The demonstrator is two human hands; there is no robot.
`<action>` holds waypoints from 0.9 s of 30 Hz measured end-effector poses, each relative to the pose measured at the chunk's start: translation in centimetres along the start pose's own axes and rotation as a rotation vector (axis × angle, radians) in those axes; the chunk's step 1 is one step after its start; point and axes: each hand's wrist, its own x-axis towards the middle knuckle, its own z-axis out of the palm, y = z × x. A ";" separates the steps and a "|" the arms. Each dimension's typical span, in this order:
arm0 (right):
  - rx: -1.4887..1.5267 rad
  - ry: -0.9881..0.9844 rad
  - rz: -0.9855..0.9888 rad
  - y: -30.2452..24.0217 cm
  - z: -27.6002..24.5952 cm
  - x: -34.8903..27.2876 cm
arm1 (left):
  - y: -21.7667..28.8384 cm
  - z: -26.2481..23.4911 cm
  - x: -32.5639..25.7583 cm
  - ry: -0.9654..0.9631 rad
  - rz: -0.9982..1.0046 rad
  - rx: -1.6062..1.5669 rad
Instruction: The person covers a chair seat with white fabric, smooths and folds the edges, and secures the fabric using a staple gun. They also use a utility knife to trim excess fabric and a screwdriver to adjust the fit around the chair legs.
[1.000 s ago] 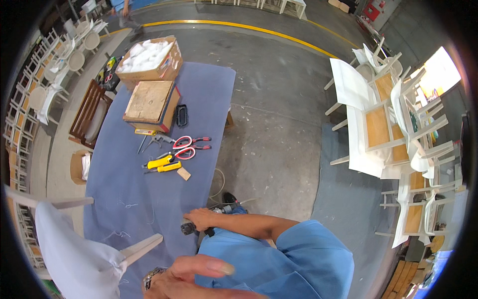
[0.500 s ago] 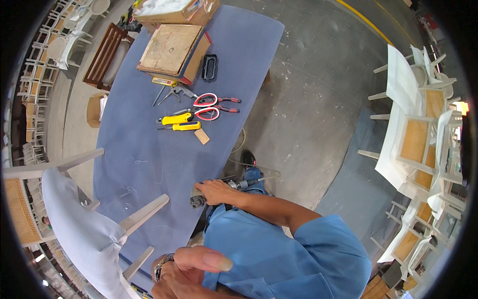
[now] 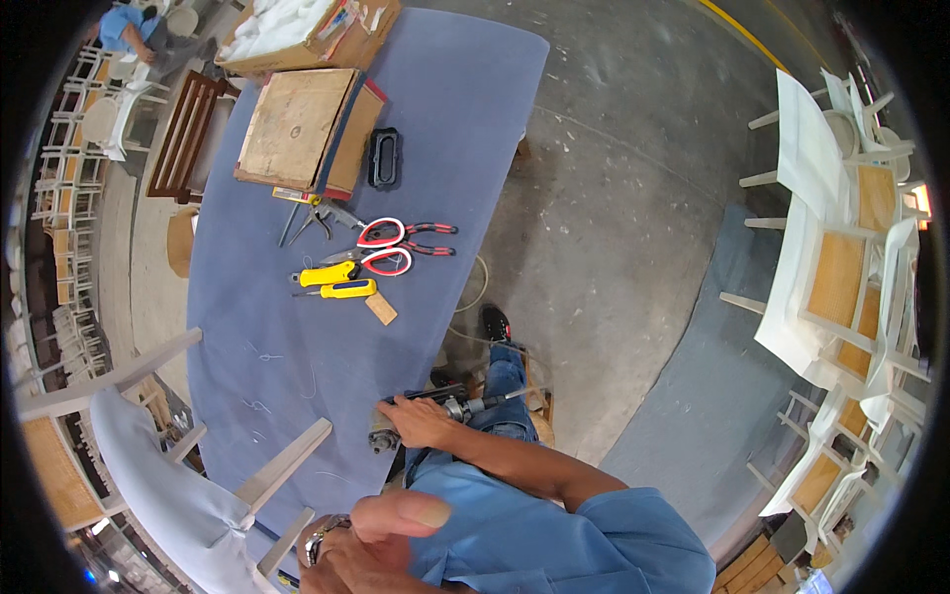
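My right hand [image 3: 421, 422] is closed over a grey metal air-powered hand tool [image 3: 384, 432] at the table's near right edge, against my blue shirt. A hose fitting [image 3: 475, 407] sticks out to the right of it. My left hand [image 3: 361, 559], with a watch on its wrist, is raised close to the camera at the bottom. Its thumb is stretched out and nothing shows in it; its other fingers are mostly hidden. Left of it, an upholstered chair [image 3: 163, 480] in pale fabric lies tipped on the blue-grey covered table [image 3: 327, 346], its wooden legs pointing right.
Farther up the table lie red-and-white-handled scissors [image 3: 388, 260], pliers [image 3: 432, 240], a yellow cutter [image 3: 327, 273], a yellow screwdriver [image 3: 346, 289], an air blow gun [image 3: 322, 218], a black tray [image 3: 384, 158] and cardboard boxes [image 3: 297, 129]. Chairs [image 3: 841, 247] stand at right. A person [image 3: 129, 35] works far left.
The view has shifted, so the table and tools sit lower and farther left. A person has come into sight at the upper left. Both hands keep nearly the same pose.
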 end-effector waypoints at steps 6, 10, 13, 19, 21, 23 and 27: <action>-0.022 -0.014 0.032 0.3 -0.8 0.4 | 0.6 0.1 0.7 -0.049 0.005 -0.028; -0.065 -0.047 0.041 0.1 -0.8 0.6 | 2.7 0.3 -0.6 -0.020 0.034 -0.055; -0.106 -0.021 0.050 -0.1 -2.0 2.4 | 4.0 -0.9 -0.9 -0.048 0.019 -0.091; -0.167 -0.014 -0.047 -0.3 -0.5 2.2 | 8.8 -2.3 -7.0 0.142 0.111 -0.077; -0.167 -0.001 -0.095 0.4 -0.1 2.5 | 10.0 -2.6 -10.0 0.210 0.172 -0.055; -0.184 0.044 -0.111 0.7 0.5 2.8 | 10.3 -2.8 -13.3 0.241 0.294 0.017; -0.306 -0.030 -0.030 -2.3 -0.4 2.8 | 11.7 -3.5 -20.0 0.371 0.502 0.258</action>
